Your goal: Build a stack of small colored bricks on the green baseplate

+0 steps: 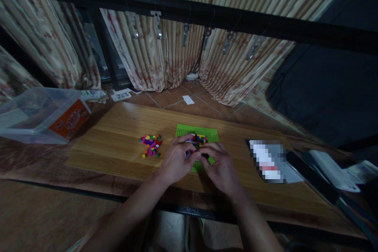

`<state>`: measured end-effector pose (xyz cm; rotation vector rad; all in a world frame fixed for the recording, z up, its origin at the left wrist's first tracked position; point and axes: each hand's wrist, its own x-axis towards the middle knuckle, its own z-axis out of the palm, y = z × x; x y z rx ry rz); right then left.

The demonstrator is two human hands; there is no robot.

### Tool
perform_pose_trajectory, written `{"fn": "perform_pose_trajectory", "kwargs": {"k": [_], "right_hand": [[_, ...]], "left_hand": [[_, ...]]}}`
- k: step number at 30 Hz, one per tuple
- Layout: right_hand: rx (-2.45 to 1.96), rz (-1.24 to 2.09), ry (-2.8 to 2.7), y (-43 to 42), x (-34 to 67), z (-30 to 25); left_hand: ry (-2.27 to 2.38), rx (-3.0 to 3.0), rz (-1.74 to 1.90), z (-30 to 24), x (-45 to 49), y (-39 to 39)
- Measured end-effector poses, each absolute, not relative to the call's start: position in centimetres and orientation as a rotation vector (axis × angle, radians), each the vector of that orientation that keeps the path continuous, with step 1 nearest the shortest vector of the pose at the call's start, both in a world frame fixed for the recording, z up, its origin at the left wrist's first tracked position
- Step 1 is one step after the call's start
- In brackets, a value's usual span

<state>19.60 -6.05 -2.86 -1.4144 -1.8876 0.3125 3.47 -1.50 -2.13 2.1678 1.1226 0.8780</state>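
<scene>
Both hands meet over a bright green studded baseplate (pixel 196 128) on the wooden board. My left hand (pixel 177 160) curls with thumb and fingers bent in over the plate, and what it grips is hidden. My right hand (pixel 219 164) is closed in a pinch, its fingertips touching those of the left; a small dark bit shows by them, too small to name. Just beyond the fingers, multicoloured toy bricks (pixel 202 138) sit on the plate, partly covered by my hands. To the left, a loose pile of small bricks (pixel 152 147) lies on the board.
The wooden board (pixel 118 141) rests on a cloth-covered surface. At the left stands a clear plastic bin (pixel 38 126) with an orange label. On the right lie a blurred-out packet (pixel 265 161), a dark strap-like object (pixel 313 177) and a white item (pixel 333 169). A dark rail (pixel 177 6) crosses above.
</scene>
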Motion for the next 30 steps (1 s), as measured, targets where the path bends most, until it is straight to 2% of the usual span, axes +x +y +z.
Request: {"fn": "perform_pose_trajectory", "kwargs": {"k": [4, 11, 30], "right_hand": [[-1.437, 0.282, -1.905, -6.0, 20.0, -3.2], [-1.470, 0.220, -1.926, -6.1, 20.5, -3.4], [-1.514, 0.215, -1.870, -6.0, 20.5, -3.6]], "left_hand": [[1.183, 2.238, 0.885, -1.5, 3.2, -1.6], [1.187, 2.168, 0.563, -1.4, 2.6, -1.7], [1.360, 2.200, 0.625, -2.7, 4.9, -3.4]]}}
